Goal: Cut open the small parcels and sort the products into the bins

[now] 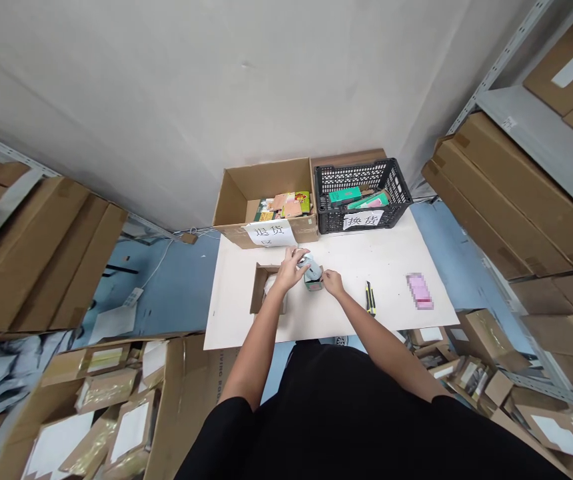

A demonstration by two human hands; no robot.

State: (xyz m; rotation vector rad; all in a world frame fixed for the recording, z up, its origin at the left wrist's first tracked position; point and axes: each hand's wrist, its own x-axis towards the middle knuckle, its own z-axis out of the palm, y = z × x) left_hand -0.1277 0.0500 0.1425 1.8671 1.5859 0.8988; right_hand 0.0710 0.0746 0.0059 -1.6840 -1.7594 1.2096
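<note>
Both hands meet over a small grey-green packet [312, 273] in the middle of the white table [396, 260]. My left hand [290, 267] curls its fingers round the packet's top and left side. From the right, my right hand [332, 281] pinches its lower edge. Just left of the hands sits a small open cardboard box [262, 288] with something white inside. The packet is too small to read.
At the table's back stand an open carton [239, 193] of coloured packets with a paper label and a black plastic crate [361, 179] with a label. A yellow-black utility knife [370, 298] and a pink item [419, 291] lie to the right. Cartons and shelving crowd both sides.
</note>
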